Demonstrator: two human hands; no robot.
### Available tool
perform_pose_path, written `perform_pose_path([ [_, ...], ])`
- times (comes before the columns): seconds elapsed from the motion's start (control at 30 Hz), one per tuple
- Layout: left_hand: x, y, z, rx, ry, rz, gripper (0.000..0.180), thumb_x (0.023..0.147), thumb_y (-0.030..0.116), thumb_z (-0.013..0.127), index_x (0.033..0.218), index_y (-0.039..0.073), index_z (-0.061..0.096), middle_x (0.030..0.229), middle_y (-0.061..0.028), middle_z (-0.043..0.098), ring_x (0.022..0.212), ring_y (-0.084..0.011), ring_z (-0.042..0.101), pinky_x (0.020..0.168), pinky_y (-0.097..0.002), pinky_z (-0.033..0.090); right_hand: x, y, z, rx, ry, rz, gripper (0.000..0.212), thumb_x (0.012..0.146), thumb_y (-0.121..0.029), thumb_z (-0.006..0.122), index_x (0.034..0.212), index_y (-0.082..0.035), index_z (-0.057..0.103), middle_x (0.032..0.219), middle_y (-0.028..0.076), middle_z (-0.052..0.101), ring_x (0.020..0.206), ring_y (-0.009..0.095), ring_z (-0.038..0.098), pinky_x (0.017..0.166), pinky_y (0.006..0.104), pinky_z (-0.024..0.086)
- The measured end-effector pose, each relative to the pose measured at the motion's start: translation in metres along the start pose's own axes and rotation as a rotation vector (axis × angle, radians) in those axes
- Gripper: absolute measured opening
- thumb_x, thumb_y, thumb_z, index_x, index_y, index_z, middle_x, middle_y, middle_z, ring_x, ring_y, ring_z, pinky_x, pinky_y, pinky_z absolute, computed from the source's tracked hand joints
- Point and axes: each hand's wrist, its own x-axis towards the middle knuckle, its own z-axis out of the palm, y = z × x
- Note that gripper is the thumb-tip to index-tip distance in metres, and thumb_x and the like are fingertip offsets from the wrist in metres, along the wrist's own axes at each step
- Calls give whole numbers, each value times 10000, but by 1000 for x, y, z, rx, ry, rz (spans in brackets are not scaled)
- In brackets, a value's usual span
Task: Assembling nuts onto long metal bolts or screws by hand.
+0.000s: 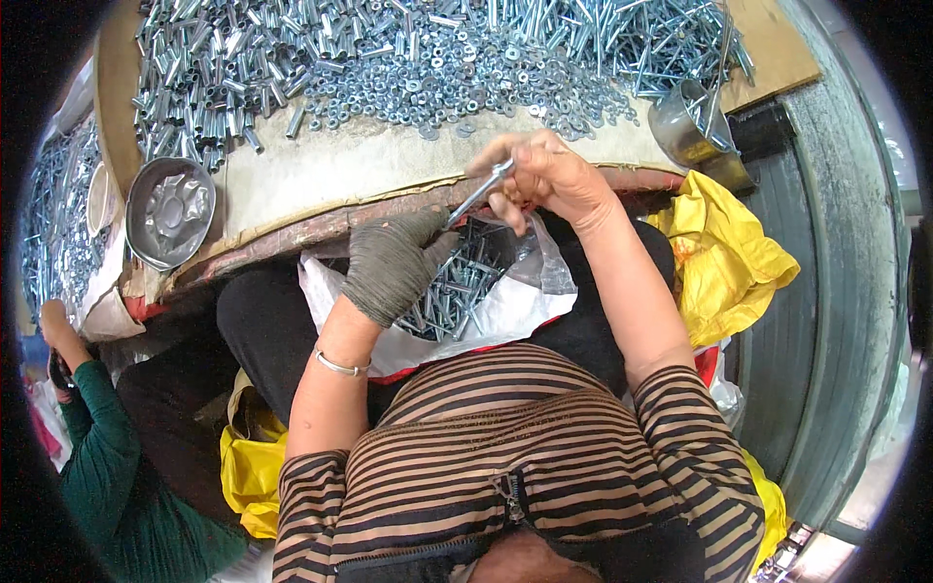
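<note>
In my left hand (pixel 394 267), which wears a grey glove, a metal bolt (pixel 476 198) is gripped at its lower end. It slants up to the right, with a wider nut-like piece near its top. The bare thumb and fingers of my right hand (pixel 559 182) close on that upper end; some fingers are slightly blurred. Below both hands, an open white plastic bag (pixel 530 303) lies in my lap. Inside it are many bolts (pixel 452 287), partly hidden by my glove.
Across the bench lie heaps of metal sleeves (pixel 233 68), nuts and washers (pixel 466 87) and long bolts (pixel 641 39). A metal bowl (pixel 172 214) sits left, a metal cup (pixel 685 126) right. Yellow bags (pixel 724 262) flank me. A co-worker's green sleeve (pixel 117 466) shows at left.
</note>
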Motion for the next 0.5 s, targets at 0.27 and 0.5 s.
perform_pose_path([
  [0.27,14,-7,-12,-676,-42,-274,256,843,215,613,921,-26,646,663,-47,602,597,-96,490,555,-297,424,75,18,-22,-1743,613,-367,220,831,-233,605,976,-69,585,899,120,610,786,335,611,655,435,492],
  [0.5,8,-17,-1,-415,128,-154,384,808,364,581,945,9,640,799,-238,633,755,-368,630,704,-425,477,75,24,-5,-1879,730,-103,216,811,-129,509,1005,-36,535,1018,199,571,917,362,592,736,469,491],
])
